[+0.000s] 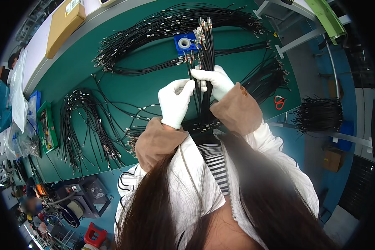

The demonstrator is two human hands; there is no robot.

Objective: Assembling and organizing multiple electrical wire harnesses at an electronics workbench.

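Both of my hands wear white gloves. My right hand [216,81] is closed round an upright bundle of black cables [208,52] with metal connectors at the top end; the lower part runs down toward my body. Beside it, my left hand [174,103] has thumb and fingers pinched at a thin black cable on the bundle's left side. Exactly how many strands those fingertips hold is hidden. Just behind the bundle sits a blue tape dispenser [179,38] with a pale roll of tape [184,43].
Long heaps of black cables [154,35] lie across the back of the green table [129,89]. Another cable pile [81,108] is at the left, by a green bin [47,127]. Red-handled scissors or a red loop [279,102] lies right. Cables hang on a rack [318,114] beyond.
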